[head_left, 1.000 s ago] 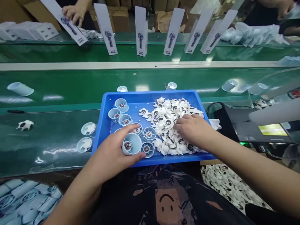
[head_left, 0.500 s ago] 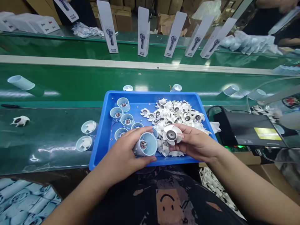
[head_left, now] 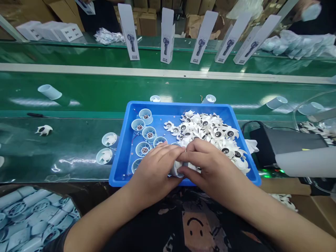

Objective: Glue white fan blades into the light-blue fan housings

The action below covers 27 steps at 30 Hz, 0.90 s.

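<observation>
- The left hand (head_left: 154, 171) is gripping a light blue housing (head_left: 175, 170) over the near part of the tray, its fingers wrapping round the side
- The right hand (head_left: 212, 164) is bending its fingers in against that housing; I cannot tell whether they are pinching anything
- The blue tray (head_left: 168, 113) is holding more housings (head_left: 149, 134) on its left and a heap of white impellers (head_left: 204, 122) on its right
- Two filled cups (head_left: 109, 140) are standing just left of the tray on the green bench (head_left: 73, 143), and a loose impeller (head_left: 44, 130) is lying farther left
- A dark device (head_left: 296, 140) is sitting right of the tray
- Beyond, five white boxes (head_left: 167, 35) are standing in a row, showing a printed handheld fan; the characters underneath are staying too small to read
</observation>
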Available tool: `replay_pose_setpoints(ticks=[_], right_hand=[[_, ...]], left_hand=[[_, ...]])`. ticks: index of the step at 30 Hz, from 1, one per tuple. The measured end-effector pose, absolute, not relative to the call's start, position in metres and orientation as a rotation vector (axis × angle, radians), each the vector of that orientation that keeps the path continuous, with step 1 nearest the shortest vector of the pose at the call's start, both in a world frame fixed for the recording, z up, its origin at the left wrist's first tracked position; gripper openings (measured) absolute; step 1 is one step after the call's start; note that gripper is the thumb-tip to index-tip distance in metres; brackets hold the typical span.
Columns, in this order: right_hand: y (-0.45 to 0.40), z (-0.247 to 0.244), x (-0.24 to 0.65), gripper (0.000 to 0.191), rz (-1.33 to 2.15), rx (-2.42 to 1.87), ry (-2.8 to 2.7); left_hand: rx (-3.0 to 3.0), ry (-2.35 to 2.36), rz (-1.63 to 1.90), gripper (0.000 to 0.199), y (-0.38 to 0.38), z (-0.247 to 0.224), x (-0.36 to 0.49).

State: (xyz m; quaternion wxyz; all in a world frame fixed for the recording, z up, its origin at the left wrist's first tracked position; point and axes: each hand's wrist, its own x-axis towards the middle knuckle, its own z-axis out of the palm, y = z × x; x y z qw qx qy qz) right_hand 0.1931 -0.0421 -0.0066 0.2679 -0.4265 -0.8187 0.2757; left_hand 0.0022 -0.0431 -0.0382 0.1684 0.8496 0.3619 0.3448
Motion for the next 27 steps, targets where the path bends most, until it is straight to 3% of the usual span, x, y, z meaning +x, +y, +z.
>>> replay_pose_setpoints(ticks=[5, 8, 14, 17, 20, 22, 25, 27], right_hand=[[-0.035, -0.014, 0.181, 0.024, 0.671, -1.075, -2.178], [-0.038, -0.009, 0.184, 0.011, 0.676, -1.032, -2.167], [-0.050, 0.000, 0.197, 0.034, 0.402, -0.915, -2.314], [-0.051, -0.008, 0.198, 0.030, 0.247, -0.922, -2.306], [-0.050, -0.012, 0.200, 0.042, 0.127, -0.895, -2.363], [-0.052, -0.010, 0.207, 0.038, 0.122, -0.916, -2.323], [-0.058, -0.009, 0.228, 0.024, 0.113, -1.065, -2.094], [-0.061, -0.017, 0.250, 0.023, 0.084, -1.170, -1.964]], left_hand=[[2.405, 1.136, 1.132, 0.037, -0.051, -0.040, 0.001], [2.384, 1.158, 1.161, 0.042, -0.053, -0.037, -0.006], [2.471, 1.184, 1.109, 0.060, -0.045, -0.028, -0.021], [2.490, 1.174, 1.036, 0.065, -0.042, -0.022, -0.020], [2.556, 1.114, 0.981, 0.066, -0.038, -0.015, -0.019], [2.640, 1.033, 0.953, 0.070, -0.026, -0.011, -0.026], [2.560, 1.424, 0.963, 0.072, 0.018, -0.009, -0.056], [2.145, 2.043, 0.851, 0.064, 0.061, -0.013, -0.084]])
